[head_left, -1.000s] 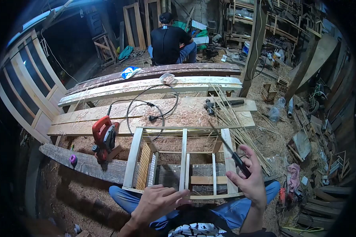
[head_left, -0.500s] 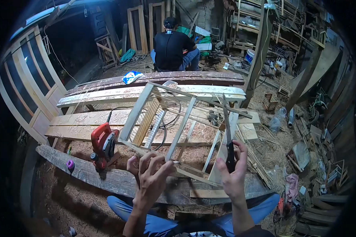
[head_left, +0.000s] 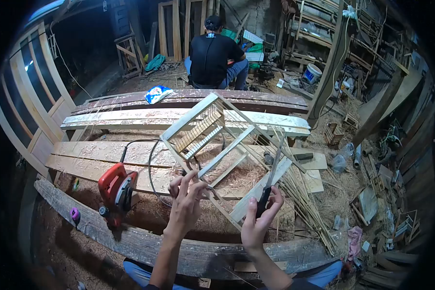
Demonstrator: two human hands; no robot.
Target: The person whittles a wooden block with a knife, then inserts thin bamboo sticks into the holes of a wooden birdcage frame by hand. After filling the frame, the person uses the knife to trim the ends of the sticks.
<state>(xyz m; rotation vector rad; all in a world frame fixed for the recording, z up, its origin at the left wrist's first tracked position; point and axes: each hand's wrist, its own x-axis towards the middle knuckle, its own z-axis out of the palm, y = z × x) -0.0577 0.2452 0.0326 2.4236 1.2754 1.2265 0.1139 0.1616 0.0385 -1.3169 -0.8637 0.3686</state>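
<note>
My left hand [head_left: 184, 210] has its fingers curled on the near rail of a slatted wooden frame [head_left: 190, 117], which is tilted up over the bench. Thin slats fill one end of this frame, and a wider light board sits at its right end. In my right hand [head_left: 261, 231] is a knife [head_left: 264, 202], gripped by its black handle, its long narrow blade pointing up and away beside the frame's right end. To the left of the frame, a red electric planer [head_left: 112, 186] stands on the planks with its black cord running behind it.
Long planks [head_left: 106, 152] strewn with shavings lie across in front of me. Bamboo strips [head_left: 304, 215] are heaped at the right. Beyond the planks, a person in a black shirt [head_left: 212, 58] sits facing away. A wooden post [head_left: 329, 65] rises at the right; a weathered plank [head_left: 145, 246] lies nearest.
The frame has turned and shifted slightly right, its far corner rising. My right hand and the knife have moved left and down, with the blade leaning more to the right.
</note>
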